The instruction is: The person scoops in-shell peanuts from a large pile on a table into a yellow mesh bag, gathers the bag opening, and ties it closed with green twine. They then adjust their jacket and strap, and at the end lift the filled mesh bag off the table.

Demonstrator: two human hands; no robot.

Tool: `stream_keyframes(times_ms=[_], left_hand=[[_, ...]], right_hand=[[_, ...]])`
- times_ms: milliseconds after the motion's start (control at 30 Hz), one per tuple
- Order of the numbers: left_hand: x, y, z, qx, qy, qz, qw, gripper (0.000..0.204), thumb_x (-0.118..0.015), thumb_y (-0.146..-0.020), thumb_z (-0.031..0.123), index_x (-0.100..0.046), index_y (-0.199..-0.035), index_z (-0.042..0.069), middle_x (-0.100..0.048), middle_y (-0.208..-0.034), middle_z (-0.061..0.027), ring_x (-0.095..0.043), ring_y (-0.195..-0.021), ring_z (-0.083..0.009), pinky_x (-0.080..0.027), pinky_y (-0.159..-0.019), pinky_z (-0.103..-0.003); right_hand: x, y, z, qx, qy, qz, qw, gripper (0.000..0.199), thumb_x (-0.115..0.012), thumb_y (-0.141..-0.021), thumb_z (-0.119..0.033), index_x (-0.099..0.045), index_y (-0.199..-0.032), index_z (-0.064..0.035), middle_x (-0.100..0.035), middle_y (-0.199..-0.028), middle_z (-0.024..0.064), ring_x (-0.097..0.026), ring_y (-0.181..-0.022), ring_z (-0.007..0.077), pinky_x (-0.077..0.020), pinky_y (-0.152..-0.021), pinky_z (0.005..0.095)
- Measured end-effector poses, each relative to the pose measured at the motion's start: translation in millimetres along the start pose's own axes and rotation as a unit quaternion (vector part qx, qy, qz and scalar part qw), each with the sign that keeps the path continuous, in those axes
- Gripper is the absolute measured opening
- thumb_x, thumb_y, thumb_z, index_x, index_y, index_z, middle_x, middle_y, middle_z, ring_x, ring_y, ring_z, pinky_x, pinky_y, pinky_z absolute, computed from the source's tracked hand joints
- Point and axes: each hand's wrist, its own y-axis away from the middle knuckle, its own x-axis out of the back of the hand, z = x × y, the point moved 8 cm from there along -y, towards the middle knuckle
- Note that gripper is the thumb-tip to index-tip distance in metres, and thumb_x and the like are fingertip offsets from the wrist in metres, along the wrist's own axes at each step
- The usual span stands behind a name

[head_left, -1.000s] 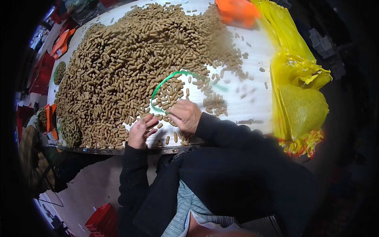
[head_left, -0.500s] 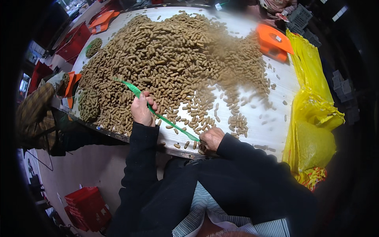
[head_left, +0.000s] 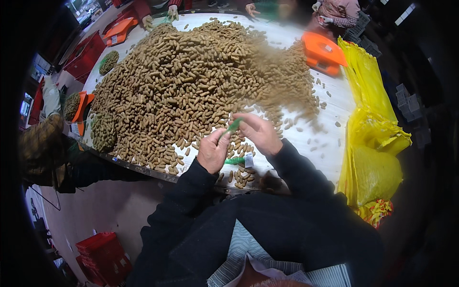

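My left hand [head_left: 212, 151] and my right hand [head_left: 260, 134] are close together above the near edge of the table. Both have their fingers closed on a green mesh net bag [head_left: 234, 126], gathered thin between them. Its lower part [head_left: 233, 161], bearing a white label [head_left: 248, 160], hangs below my hands over loose peanuts. A large heap of unshelled peanuts [head_left: 177, 81] spreads from beyond my hands to the far side. Part of the net is hidden inside my fingers.
Orange scales [head_left: 323, 52] stand at the far right, with more at the left. Yellow woven sacks [head_left: 370, 158] line the right edge. Filled net bags [head_left: 109, 62] sit at the left. Co-workers' hands [head_left: 173, 12] are at the far edge. Red crates [head_left: 103, 256] stand on the floor.
My left hand has moved right and down, and my right hand up, so they now meet. The net, stretched out diagonally before, is bunched between them. Co-workers' hands have appeared at the far edge.
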Motion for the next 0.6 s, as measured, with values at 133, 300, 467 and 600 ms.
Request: stream_keyframes(times_ms=[133, 300, 467, 600], left_hand=[[-6, 10, -11, 0.029, 0.024, -0.003, 0.999, 0.023, -0.056, -0.102, 0.022, -0.066, -0.103, 0.001, -0.056, -0.066, 0.0021, -0.048, -0.055, -0.0049, -0.037, -0.049, -0.023], [-3, 11, -20, 0.082, 0.064, -0.025, 0.994, 0.020, -0.057, -0.101, 0.016, -0.064, -0.100, -0.003, -0.062, -0.071, -0.0016, -0.058, -0.062, -0.0070, -0.047, -0.054, -0.023], [-3, 12, -32, 0.131, 0.119, -0.009, 0.984, 0.018, -0.056, -0.101, 0.014, -0.064, -0.098, -0.003, -0.062, -0.072, -0.0025, -0.055, -0.056, -0.0063, -0.044, -0.049, -0.021], [28, 8, -35, 0.080, 0.108, 0.152, 0.979, 0.024, -0.054, -0.103, 0.021, -0.061, -0.092, 0.001, -0.061, -0.069, -0.0011, -0.049, -0.050, -0.0054, -0.039, -0.047, -0.021]], right_hand=[[1, -1, 1, -0.065, 0.096, 0.045, 0.992, 0.020, -0.062, -0.097, -0.016, -0.068, -0.095, 0.0030, -0.067, -0.081, 0.0020, -0.060, -0.075, 0.0085, -0.0486, -0.069, 0.0246], [-5, 9, -4, -0.004, 0.150, 0.070, 0.986, 0.020, -0.063, -0.094, -0.018, -0.068, -0.089, 0.0006, -0.061, -0.066, 0.0044, -0.054, -0.060, 0.0090, -0.0439, -0.055, 0.0284], [-11, 13, -8, 0.024, 0.173, 0.083, 0.981, 0.018, -0.063, -0.093, -0.015, -0.065, -0.084, 0.0006, -0.058, -0.062, 0.0070, -0.053, -0.055, 0.0112, -0.0426, -0.052, 0.0309], [-21, 20, 0, -0.050, 0.163, 0.039, 0.985, 0.019, -0.060, -0.095, -0.015, -0.064, -0.085, 0.0008, -0.061, -0.066, 0.0044, -0.056, -0.060, 0.0090, -0.0454, -0.056, 0.0273]])
